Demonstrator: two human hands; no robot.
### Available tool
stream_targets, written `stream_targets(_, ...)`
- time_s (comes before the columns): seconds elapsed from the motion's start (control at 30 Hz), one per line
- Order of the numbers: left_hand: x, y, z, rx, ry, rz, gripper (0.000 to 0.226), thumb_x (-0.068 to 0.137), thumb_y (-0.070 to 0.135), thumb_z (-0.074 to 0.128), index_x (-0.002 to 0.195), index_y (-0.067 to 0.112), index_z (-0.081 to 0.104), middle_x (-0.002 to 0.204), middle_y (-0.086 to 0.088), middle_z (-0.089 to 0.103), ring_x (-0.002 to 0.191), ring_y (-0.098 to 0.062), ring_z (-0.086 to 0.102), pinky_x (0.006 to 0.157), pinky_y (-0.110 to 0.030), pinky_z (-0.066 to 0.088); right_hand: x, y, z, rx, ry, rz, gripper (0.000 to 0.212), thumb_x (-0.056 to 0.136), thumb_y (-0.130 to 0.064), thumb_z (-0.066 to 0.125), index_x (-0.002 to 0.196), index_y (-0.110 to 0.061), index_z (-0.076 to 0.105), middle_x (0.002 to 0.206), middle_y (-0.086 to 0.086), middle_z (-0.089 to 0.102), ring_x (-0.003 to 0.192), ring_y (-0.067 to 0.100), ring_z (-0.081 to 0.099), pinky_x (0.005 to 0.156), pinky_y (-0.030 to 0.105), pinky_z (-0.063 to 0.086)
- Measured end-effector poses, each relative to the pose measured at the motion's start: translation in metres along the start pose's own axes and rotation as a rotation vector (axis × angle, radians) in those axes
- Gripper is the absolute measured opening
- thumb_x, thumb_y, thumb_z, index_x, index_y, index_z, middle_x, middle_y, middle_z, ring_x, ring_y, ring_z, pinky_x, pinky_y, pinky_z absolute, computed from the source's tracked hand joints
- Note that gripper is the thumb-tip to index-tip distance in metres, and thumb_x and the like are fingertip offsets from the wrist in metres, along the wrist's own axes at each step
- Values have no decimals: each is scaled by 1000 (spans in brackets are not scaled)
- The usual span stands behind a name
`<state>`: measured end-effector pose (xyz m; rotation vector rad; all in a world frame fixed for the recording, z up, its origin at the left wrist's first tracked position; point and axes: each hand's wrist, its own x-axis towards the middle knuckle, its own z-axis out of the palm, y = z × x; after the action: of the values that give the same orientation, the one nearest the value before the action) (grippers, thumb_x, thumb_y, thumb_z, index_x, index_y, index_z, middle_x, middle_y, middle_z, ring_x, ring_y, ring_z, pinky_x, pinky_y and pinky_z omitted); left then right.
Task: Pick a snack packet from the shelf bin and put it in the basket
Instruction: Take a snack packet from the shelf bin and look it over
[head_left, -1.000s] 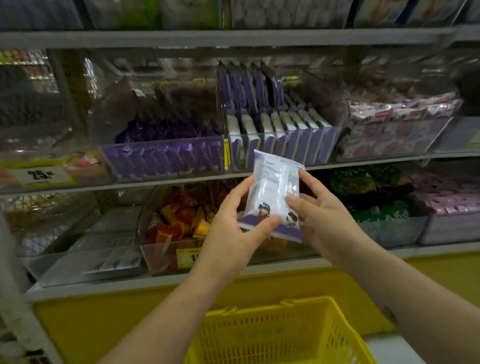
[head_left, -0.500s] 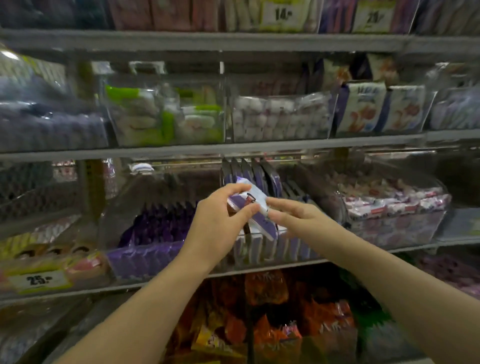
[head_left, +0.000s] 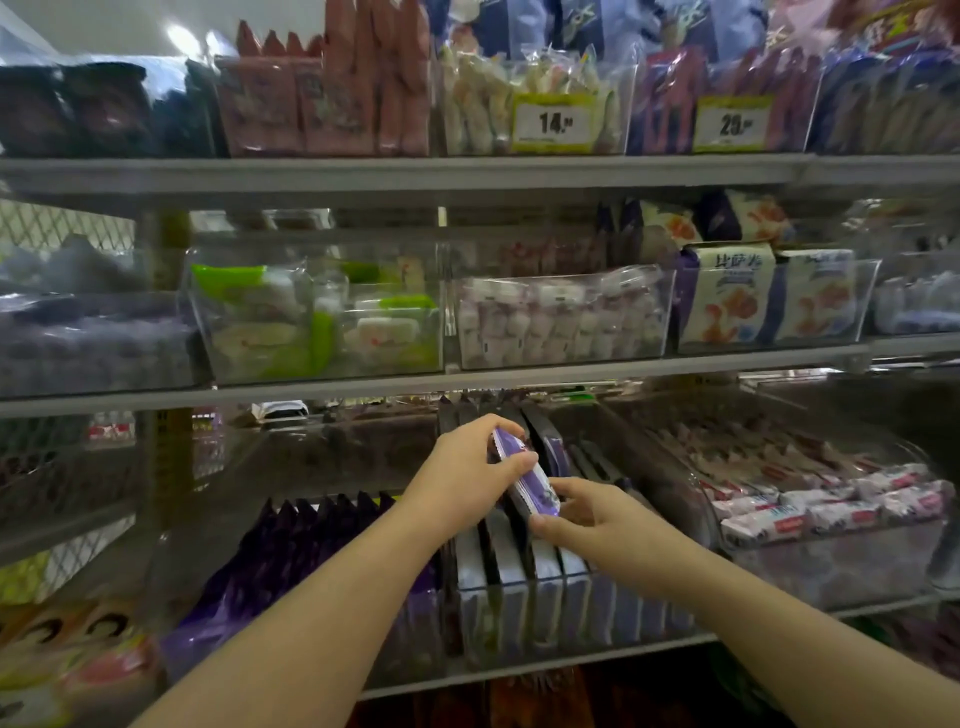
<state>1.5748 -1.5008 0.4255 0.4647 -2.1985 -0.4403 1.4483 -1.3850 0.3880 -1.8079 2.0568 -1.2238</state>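
price tags: two yellow tags on the top shelf bins, one (head_left: 551, 123) reads "14", the other (head_left: 732, 123) reads "29"; small print after the numbers too blurred to read.
other writing: middle shelf, right bin holds white and blue packs (head_left: 727, 299) with Chinese characters on top and an orange picture below; characters too blurred to read with confidence.
snack packet (head_left: 524, 478): slim, white face with purple ends, small dark print near the lower end, unreadable. Tilted, upper end to the left, lower end to the right. Held just over the row of matching packets in the clear shelf bin (head_left: 524, 592) on the lower shelf.
left hand (head_left: 467, 467): closed on the packet's upper end, thumb on the near face, fingers curled over the top.
right hand (head_left: 587, 519): fingers partly curled at the packet's lower end, touching it from below; can't tell if it grips firmly or only props.
shelf bin contents: white and purple packets standing on edge in lanes, dark purple ones further back.
left neighbour bin: dark purple pouches (head_left: 301, 551) in rows.
right neighbour bin: clear, small pink and white wrapped pieces (head_left: 831, 504) piled inside.
middle shelf: clear bin with green and white packs (head_left: 322, 317); next clear bin with small white and pink pieces (head_left: 556, 322).
top shelf: reddish-brown packs (head_left: 332, 98) left of the "14" bin.
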Motion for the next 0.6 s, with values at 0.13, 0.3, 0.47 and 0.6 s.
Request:
stream_targets(0.13, 8, -2, -1, -49, 25, 28, 16, 91, 35, 63, 104, 38, 56, 94, 16, 63, 75, 5, 59, 56, -3, 42, 8, -1, -5, 1, 20, -19, 55, 90, -49, 57, 139, -26, 46, 118, -7, 66, 105, 7, 62, 98, 36, 49)
stream_targets(0.3, 10, -8, -2, -93, 31, 53, 18, 94, 34, 59, 111, 36, 56, 88, 12, 67, 72, 7, 62, 57, -9, 47, 14, -4, -4, -30, 24, -3, 52, 89, -55, 55, 134, -29, 49, 101, -11, 70, 92, 3, 65, 89, 32, 53)
stream_targets(0.47, 11, -15, 3, -186, 41, 43, 15, 95, 28, 59, 109, 33, 57, 87, 11, 67, 70, 11, 62, 55, -6, 44, 17, -4, -3, -58, 26, 16, 56, 88, -57, 55, 135, -27, 49, 102, -9, 70, 88, 5, 64, 82, 29, 53)
stream_targets(0.6, 16, -16, 0, -237, 86, 83, 13, 96, 26, 58, 107, 33, 59, 87, 9, 70, 73, 5, 65, 58, -7, 46, 21, -8, -1, -104, 55, 3, 60, 87, -63, 50, 135, -27, 50, 106, -7, 67, 94, 8, 63, 81, 27, 50)
